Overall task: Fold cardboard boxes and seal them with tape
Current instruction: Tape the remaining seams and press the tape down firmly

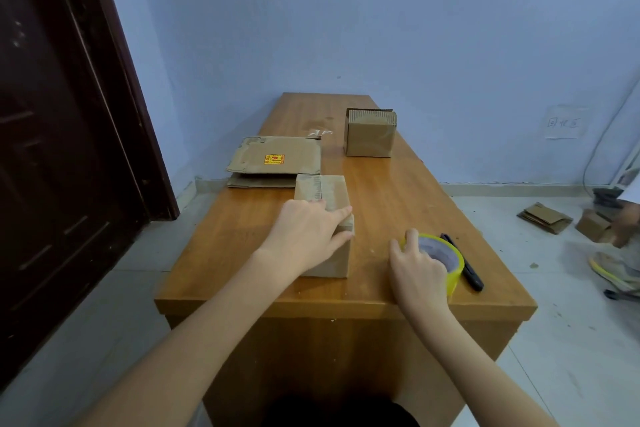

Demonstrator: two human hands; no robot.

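A closed cardboard box with a strip of tape along its top stands on the wooden table, near the front. My left hand lies flat on its near top, fingers straight and reaching over the right edge. To the right, my right hand curls its fingers round a yellow roll of tape that lies on the table. Flat unfolded cartons are stacked behind the box. Another folded box stands further back.
A black pen-like cutter lies just right of the tape roll. On the floor at the right another person's hand is beside a small box and flat cardboard. A dark door is on the left.
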